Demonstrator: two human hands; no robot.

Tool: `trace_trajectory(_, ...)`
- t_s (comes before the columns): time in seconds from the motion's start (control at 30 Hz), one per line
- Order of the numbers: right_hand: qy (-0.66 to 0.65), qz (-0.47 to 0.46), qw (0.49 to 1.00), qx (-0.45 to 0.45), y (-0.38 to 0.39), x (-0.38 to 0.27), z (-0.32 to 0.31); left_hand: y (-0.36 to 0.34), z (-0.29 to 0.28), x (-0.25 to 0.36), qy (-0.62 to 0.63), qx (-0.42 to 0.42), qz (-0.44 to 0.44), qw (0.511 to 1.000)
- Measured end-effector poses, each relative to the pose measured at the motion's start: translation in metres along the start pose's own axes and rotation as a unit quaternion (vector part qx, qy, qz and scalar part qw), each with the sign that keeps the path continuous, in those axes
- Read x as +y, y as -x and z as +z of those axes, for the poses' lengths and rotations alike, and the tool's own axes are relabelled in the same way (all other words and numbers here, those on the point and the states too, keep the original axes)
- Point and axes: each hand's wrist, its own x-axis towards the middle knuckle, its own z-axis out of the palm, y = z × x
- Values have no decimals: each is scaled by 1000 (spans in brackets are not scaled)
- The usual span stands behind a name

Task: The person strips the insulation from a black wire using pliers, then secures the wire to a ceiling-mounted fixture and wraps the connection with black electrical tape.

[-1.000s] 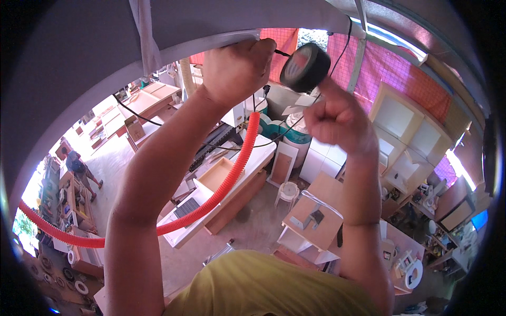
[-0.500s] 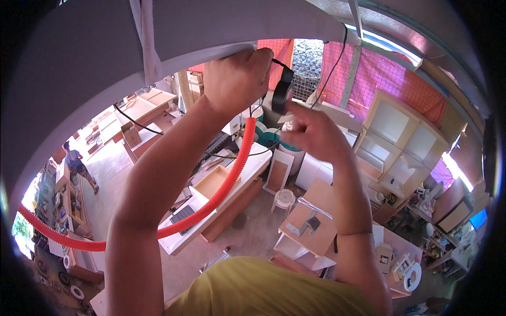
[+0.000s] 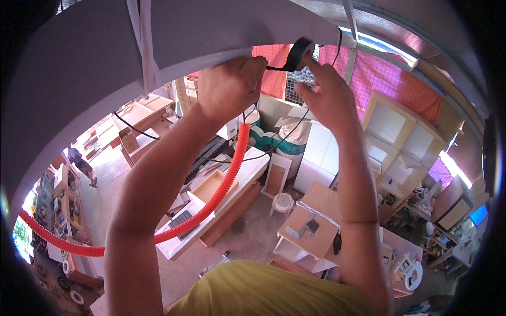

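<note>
Up under a grey beam (image 3: pixel 211 31), my left hand (image 3: pixel 229 87) is closed in a fist, its fingertips turned away from view. Thin black wires (image 3: pixel 256 108) run from below this fist to the upper end of a red corrugated conduit (image 3: pixel 232 168), which curves down behind my left forearm. My right hand (image 3: pixel 332 95) holds a roll of black tape (image 3: pixel 299 54) at its fingertips, with thumb and index finger apart. A short strip of the tape stretches between the roll and my left fist. What exactly lies inside the left fist is hidden.
A pale cloth strap (image 3: pixel 145 52) hangs from the beam. Far below are a long white-topped workbench (image 3: pixel 247 181), a wooden table (image 3: pixel 311 216), a white stool (image 3: pixel 282 203) and open cabinets (image 3: pixel 392 124). A black cable (image 3: pixel 284 139) crosses the middle. Another person (image 3: pixel 81 166) is at far left.
My right hand and the tape roll have moved up and to the right, and the strip to the left fist now runs almost level. My left hand has shifted slightly left and down.
</note>
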Motion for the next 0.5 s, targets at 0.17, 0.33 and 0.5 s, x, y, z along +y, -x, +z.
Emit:
trace_trajectory(0.17,-46,-26,998,44,32,-1,27,-1,-1,9,-18,-17,-47,999)
trace_trajectory(0.33,-137,-63,987,55,57,-23,23,1,2,5,-31,-16,-35,999)
trace_trajectory(0.5,-134,-163,973,92,51,-10,6,-2,-1,6,-22,-19,-35,999)
